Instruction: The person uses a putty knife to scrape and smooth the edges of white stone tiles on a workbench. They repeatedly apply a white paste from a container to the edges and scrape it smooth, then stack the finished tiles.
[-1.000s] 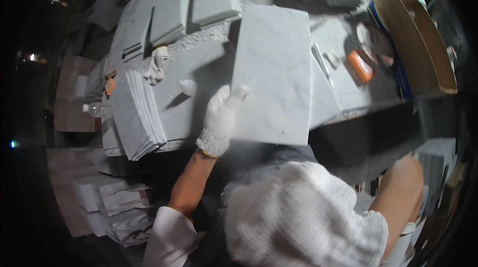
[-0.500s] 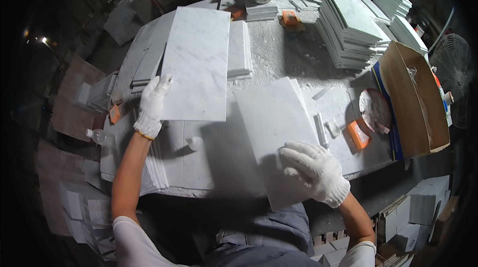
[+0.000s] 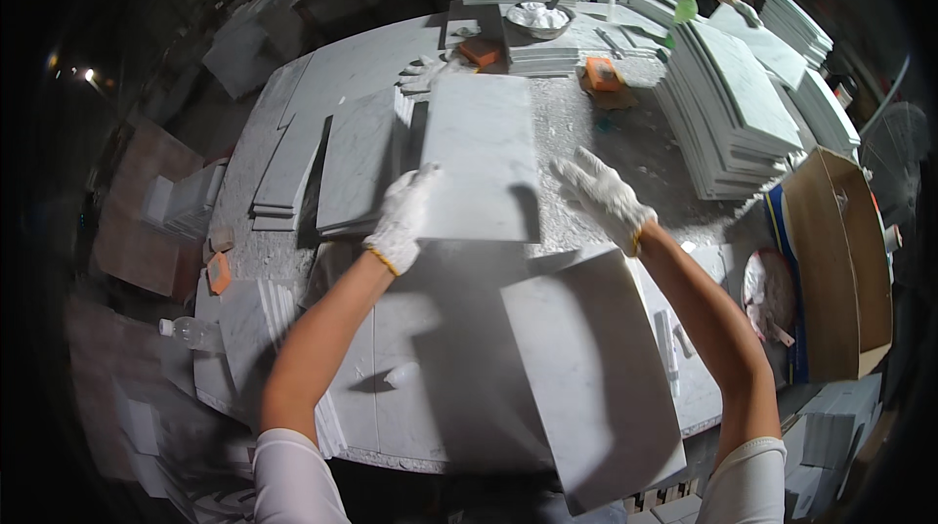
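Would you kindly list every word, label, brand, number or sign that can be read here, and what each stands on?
None can be read.
White rectangular stone slab at the gloved left hand: no lettering shows.
Open brown-and-blue cardboard box: any print is too small to read.

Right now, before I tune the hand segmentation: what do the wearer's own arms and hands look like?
Left hand and right hand: white, knit-looking full-finger gloves, each with a thin yellow edge at the wrist. Forearms are bare up to short white sleeves. No cables or printed markings visible on either arm.
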Demonstrator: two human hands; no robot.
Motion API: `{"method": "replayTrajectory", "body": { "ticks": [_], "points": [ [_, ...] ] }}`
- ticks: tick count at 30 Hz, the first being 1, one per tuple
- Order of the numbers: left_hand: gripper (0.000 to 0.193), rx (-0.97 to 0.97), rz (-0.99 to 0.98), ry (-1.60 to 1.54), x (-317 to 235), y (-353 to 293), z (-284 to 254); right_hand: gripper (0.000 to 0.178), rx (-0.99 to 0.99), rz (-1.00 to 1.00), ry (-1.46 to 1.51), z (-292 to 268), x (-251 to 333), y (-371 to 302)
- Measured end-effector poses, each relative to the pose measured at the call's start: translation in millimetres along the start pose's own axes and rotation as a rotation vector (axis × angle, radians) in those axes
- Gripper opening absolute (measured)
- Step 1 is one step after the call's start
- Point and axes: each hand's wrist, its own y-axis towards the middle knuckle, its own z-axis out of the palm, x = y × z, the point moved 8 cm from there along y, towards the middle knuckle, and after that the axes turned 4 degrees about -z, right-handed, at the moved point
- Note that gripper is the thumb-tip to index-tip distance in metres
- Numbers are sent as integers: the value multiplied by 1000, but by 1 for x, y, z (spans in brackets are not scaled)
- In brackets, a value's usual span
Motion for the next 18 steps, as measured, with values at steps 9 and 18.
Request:
{"method": "replayTrajectory", "body": {
  "ticks": [9,18],
  "points": [
    [47,73,209,478,-27,6,69,46,-281,26,325,-18,-15,70],
    [55,-318,454,1152,-30,51,16,63,-300,-9,121,-64,-69,120]
  ]
}}
